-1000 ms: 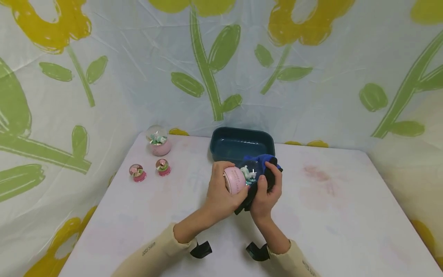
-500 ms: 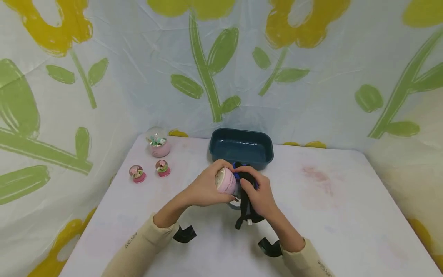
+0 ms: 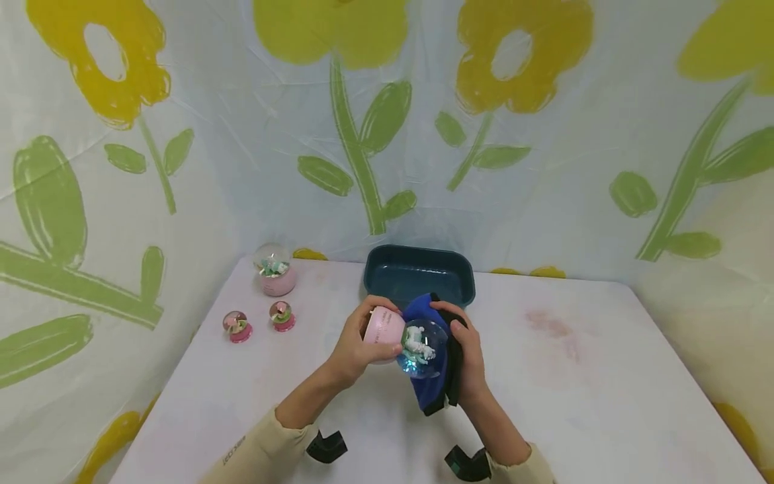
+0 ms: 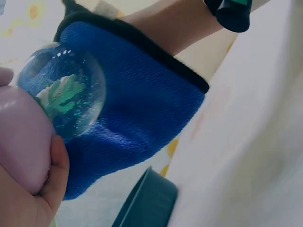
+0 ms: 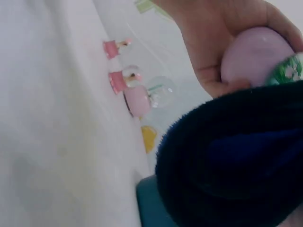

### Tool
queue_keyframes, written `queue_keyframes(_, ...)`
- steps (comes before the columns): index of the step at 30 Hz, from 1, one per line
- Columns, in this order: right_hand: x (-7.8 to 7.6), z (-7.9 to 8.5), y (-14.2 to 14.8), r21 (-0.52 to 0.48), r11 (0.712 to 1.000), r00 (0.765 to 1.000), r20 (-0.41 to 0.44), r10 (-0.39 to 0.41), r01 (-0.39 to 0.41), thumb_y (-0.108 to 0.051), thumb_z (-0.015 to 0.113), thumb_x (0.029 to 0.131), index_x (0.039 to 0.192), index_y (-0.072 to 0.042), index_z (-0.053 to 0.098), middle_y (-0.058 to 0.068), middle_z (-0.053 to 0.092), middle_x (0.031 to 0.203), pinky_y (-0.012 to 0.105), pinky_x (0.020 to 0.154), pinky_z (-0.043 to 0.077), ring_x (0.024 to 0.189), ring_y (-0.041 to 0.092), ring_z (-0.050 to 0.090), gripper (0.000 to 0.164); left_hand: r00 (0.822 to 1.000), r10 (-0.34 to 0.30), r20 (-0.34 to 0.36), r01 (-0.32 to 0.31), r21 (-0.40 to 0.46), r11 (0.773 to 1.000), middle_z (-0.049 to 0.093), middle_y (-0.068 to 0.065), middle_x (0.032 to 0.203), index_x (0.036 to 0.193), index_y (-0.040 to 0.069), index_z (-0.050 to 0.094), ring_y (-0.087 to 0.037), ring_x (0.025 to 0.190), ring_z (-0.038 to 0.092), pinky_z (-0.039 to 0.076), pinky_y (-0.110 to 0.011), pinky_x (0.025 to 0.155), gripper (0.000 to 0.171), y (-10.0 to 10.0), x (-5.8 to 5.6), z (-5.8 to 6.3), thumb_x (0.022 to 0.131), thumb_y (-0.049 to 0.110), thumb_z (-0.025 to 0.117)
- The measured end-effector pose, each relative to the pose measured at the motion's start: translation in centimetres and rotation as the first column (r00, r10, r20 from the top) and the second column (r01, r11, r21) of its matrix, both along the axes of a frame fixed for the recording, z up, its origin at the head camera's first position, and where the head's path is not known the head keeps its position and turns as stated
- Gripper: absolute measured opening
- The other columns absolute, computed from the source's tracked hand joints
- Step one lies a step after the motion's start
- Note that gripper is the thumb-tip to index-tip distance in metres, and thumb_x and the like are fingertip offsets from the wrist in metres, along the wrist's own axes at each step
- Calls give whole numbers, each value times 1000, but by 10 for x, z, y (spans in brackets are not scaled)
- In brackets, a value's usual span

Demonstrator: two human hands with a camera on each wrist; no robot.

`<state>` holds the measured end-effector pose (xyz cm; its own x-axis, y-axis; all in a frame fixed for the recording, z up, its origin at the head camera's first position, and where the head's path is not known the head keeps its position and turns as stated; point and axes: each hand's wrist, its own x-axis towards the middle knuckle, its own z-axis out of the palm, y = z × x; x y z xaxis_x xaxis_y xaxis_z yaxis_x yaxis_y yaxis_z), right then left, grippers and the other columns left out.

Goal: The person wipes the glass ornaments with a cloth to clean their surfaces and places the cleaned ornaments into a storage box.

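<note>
Above the middle of the table, my left hand [image 3: 353, 346] grips the pink base of a snow globe [image 3: 418, 346], which lies on its side with its dome to the right. A white and green figure and blue glitter show inside. My right hand [image 3: 471, 356] holds a blue cloth [image 3: 429, 393] with black edging behind the dome. Seen from the left wrist, the cloth [image 4: 142, 94] spreads behind the clear dome [image 4: 64, 90]. In the right wrist view the cloth's dark edge [image 5: 189, 142] hides most of the right hand and part of the globe.
A dark teal tray [image 3: 468, 275] stands at the back of the table, just beyond the hands. To the left are a larger pink-based snow globe [image 3: 278, 279] and two small ones, one nearer the left edge [image 3: 239, 331] and one beside it [image 3: 282, 319]. A flowered sheet hangs behind.
The globe has turned so its dome faces up to view, and the cloth has opened out behind it. Half a second ago, cloth and right hand covered the dome. The head view has tilted up.
</note>
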<state>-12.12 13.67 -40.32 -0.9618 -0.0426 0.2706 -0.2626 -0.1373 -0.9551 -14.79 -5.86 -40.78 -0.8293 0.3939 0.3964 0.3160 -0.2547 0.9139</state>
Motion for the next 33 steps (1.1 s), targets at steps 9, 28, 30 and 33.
queue_keyframes(9, 8, -7, -7, -89, 966, 952, -173, -255, 242, -22, 38, 98, 129, -2, 53, 11, 50, 131, 30, 87, 49, 113, 30, 48, 40, 994, 105, -34, -104, 18, 994, 49, -12, 119, 124, 8, 49, -30, 99, 48, 55, -37, 71, 49, 17, 6, -5, 80, 4, 71)
queue_keyframes(28, -31, 2, -11, 382, 784, 658, -752, -45, 490, -28, 58, 84, 106, -9, 70, 12, 64, 120, 55, 89, 48, 112, 36, 57, 31, 897, 307, 320, -288, -104, 952, 47, -19, 115, 127, 12, 39, -29, 93, 55, 54, -35, 67, 54, 30, 17, 13, 84, 9, 71)
queue_keyframes(30, -32, 3, -4, 426, 814, 729, -685, 5, 395, -23, 59, 84, 108, -10, 69, 9, 66, 112, 48, 83, 52, 102, 29, 60, 30, 929, 258, 266, -231, -131, 964, 47, -20, 116, 127, 12, 41, -31, 94, 55, 55, -36, 68, 52, 25, 14, 13, 84, 9, 72)
queue_keyframes(33, -32, 6, 5, 355, 911, 860, -510, 3, 208, -14, 56, 87, 112, -5, 67, 12, 65, 108, 36, 78, 53, 94, 26, 58, 29, 957, 193, 218, -164, -147, 976, 46, -18, 120, 128, 15, 45, -32, 98, 54, 55, -38, 71, 50, 19, 9, 13, 86, 13, 73)
